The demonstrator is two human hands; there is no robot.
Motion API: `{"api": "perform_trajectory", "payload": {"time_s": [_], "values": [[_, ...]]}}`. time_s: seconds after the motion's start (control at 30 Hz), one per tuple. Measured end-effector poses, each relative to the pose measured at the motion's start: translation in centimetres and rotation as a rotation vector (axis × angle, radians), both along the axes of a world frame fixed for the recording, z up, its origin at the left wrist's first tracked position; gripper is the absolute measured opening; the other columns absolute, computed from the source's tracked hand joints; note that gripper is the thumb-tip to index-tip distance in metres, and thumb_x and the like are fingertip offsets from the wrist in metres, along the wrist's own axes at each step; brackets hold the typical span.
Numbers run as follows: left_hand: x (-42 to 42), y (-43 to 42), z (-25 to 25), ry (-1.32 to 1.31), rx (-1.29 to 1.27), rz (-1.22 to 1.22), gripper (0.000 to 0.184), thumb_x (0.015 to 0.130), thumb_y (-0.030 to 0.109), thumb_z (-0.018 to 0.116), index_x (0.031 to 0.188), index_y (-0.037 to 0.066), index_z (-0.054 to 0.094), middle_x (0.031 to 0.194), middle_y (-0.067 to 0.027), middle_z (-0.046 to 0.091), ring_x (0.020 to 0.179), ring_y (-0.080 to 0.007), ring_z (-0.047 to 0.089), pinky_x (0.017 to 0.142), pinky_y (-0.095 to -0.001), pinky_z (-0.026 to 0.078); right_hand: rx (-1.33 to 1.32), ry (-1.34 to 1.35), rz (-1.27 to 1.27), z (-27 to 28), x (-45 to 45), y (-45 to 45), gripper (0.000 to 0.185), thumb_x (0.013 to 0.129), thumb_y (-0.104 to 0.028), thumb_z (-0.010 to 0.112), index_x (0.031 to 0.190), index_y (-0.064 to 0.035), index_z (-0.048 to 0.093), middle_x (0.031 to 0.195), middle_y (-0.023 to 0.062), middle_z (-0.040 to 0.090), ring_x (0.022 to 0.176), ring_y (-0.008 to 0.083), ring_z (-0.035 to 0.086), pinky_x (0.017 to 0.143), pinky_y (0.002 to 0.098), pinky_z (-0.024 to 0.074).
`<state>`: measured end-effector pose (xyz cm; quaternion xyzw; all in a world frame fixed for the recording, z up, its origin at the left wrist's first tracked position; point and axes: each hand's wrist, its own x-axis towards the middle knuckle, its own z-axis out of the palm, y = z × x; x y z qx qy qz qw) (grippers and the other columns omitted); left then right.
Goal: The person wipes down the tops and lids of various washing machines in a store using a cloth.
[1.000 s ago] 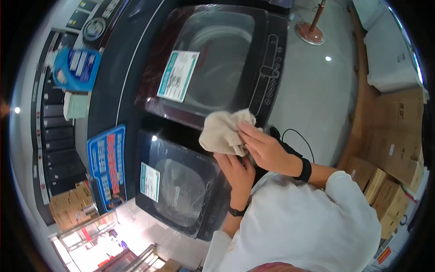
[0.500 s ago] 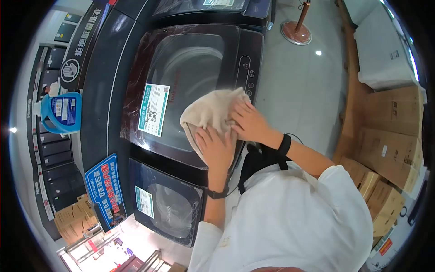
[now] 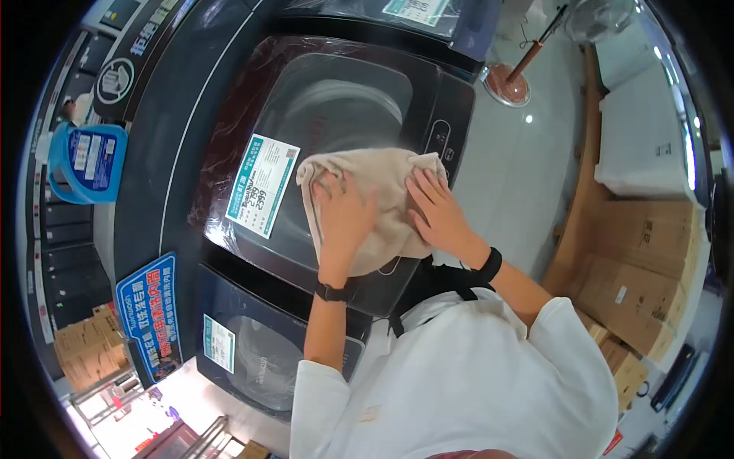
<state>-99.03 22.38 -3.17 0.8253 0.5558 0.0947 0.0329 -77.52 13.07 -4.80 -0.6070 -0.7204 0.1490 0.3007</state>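
Note:
A beige cloth [image 3: 386, 222] lies spread over the glass lid of a dark top-load washing machine [image 3: 336, 65]. My left hand [image 3: 342, 218] rests flat on the left part of the cloth, fingers spread and pointing away from me. On its right part lies my right hand [image 3: 443, 214], fingers stretched out, near the machine's control panel [image 3: 441, 138]. A price tag [image 3: 262, 186] with green edging sits on the lid, left of the cloth. Part of the lid is hidden beneath the cloth and my hands.
A second washing machine [image 3: 267, 352] stands nearer at lower left, another [image 3: 367, 9] at the top. A blue detergent jug [image 3: 90, 163] and a blue sign [image 3: 151, 317] are on the left. A post base [image 3: 507, 86] and cardboard boxes [image 3: 634, 283] stand on the right.
The cloth is now spread flatter and wider on the lid. My hands have moved apart, the left one away from me and leftward. The whole view has tilted a little.

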Motion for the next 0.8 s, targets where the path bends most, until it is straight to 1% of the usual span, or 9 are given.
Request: {"api": "perform_trajectory", "payload": {"time_s": [0.07, 0.17, 0.27, 0.4, 0.53, 0.6, 0.63, 0.7, 0.8], "values": [[-0.1, 1.5, -1.2, -0.052, 0.031, -0.012, 0.08, 0.099, 0.055, 0.062, 0.151, -0.004, 0.053, 0.155, -0.0435, 0.04, 0.138, -0.071, 0.036, 0.119, -0.0671, 0.03, 0.039, -0.072, 0.007, 0.2, 0.2, 1.5, 0.057, 0.094, -0.018, 0.067, 0.149, -0.0071, 0.056, 0.159, 0.0168, 0.048, 0.15, 0.0407, 0.042, 0.121, 0.0606, 0.0348], [1.3, 3.8, -1.3, -0.001, 0.054, 0.029, 0.086, 0.097, 0.059, 0.062, 0.156, -0.002, 0.048, 0.159, -0.0426, 0.035, 0.143, -0.0703, 0.031, 0.12, -0.0697, 0.027, 0.085, -0.236, 0.061, 1.3, 1.7, 5.3, 0.053, 0.098, -0.024, 0.062, 0.149, -0.0095, 0.057, 0.158, 0.0132, 0.051, 0.149, 0.037, 0.044, 0.12, 0.0615, 0.0359], [1.5, 5.5, 0.5, 0.055, -0.122, 0.031, 0.089, 0.096, 0.06, 0.062, 0.159, -0.001, 0.044, 0.162, -0.0415, 0.031, 0.145, -0.0703, 0.027, 0.121, -0.0705, 0.025, 0.041, -0.464, 0.155, 2.2, 3.7, 9.7, 0.049, 0.101, -0.028, 0.057, 0.147, -0.0119, 0.059, 0.157, 0.0095, 0.053, 0.148, 0.033, 0.046, 0.119, 0.063, 0.037], [0.1, 8.5, -0.1, 0.086, -0.206, -0.018, 0.091, 0.096, 0.06, 0.062, 0.16, -0.001, 0.041, 0.163, -0.0413, 0.028, 0.145, -0.0712, 0.025, 0.122, -0.0701, 0.023, 0.081, -0.679, 0.265, 2.3, 5.7, 17.6, 0.047, 0.103, -0.032, 0.052, 0.146, -0.0134, 0.061, 0.155, 0.0072, 0.056, 0.145, 0.0292, 0.049, 0.117, 0.0637, 0.0396], [2.0, 13.8, -0.9, 0.069, -0.224, 0.062, 0.09, 0.096, 0.055, 0.063, 0.162, 0.001, 0.036, 0.164, -0.0411, 0.027, 0.146, -0.0711, 0.023, 0.122, -0.071, 0.022, 0.154, -0.715, 0.434, 3.0, 7.0, 27.3, 0.045, 0.102, -0.031, 0.054, 0.141, -0.0094, 0.063, 0.149, 0.0102, 0.059, 0.14, 0.0289, 0.053, 0.11, 0.0621, 0.0472], [2.3, 13.6, -1.2, 0.065, -0.264, 0.149, 0.088, 0.095, 0.051, 0.064, 0.163, 0.002, 0.035, 0.164, -0.0407, 0.027, 0.147, -0.0709, 0.023, 0.122, -0.0711, 0.022, 0.227, -0.7, 0.517, 3.3, 7.0, 30.9, 0.044, 0.102, -0.031, 0.054, 0.138, -0.0064, 0.063, 0.147, 0.012, 0.06, 0.139, 0.0292, 0.055, 0.106, 0.0604, 0.0512], [3.1, 13.8, -0.9, 0.062, -0.272, 0.195, 0.088, 0.095, 0.048, 0.064, 0.163, 0.002, 0.035, 0.164, -0.0404, 0.026, 0.147, -0.0709, 0.022, 0.122, -0.071, 0.022, 0.185, -0.708, 0.541, 3.6, 6.4, 32.1, 0.044, 0.102, -0.031, 0.055, 0.136, -0.0054, 0.064, 0.145, 0.0128, 0.06, 0.138, 0.0295, 0.055, 0.103, 0.0593, 0.0526], [4.5, 14.5, -0.4, 0.063, -0.231, 0.265, 0.086, 0.094, 0.046, 0.064, 0.164, 0.003, 0.035, 0.165, -0.0396, 0.026, 0.147, -0.0708, 0.022, 0.122, -0.0707, 0.022, 0.092, -0.732, 0.568, 3.7, 6.2, 33.5, 0.044, 0.101, -0.03, 0.056, 0.134, -0.0032, 0.064, 0.143, 0.0143, 0.061, 0.137, 0.0301, 0.056, 0.099, 0.057, 0.0552], [5.3, 12.2, -0.3, 0.058, -0.193, 0.312, 0.086, 0.094, 0.045, 0.063, 0.164, 0.004, 0.035, 0.166, -0.0382, 0.025, 0.148, -0.0707, 0.02, 0.122, -0.0707, 0.023, 0.301, -0.512, 0.597, 2.8, 7.9, 31.1, 0.047, 0.098, -0.028, 0.059, 0.138, -0.0036, 0.062, 0.149, 0.015, 0.058, 0.139, 0.0312, 0.055, 0.104, 0.0568, 0.0509]]}}
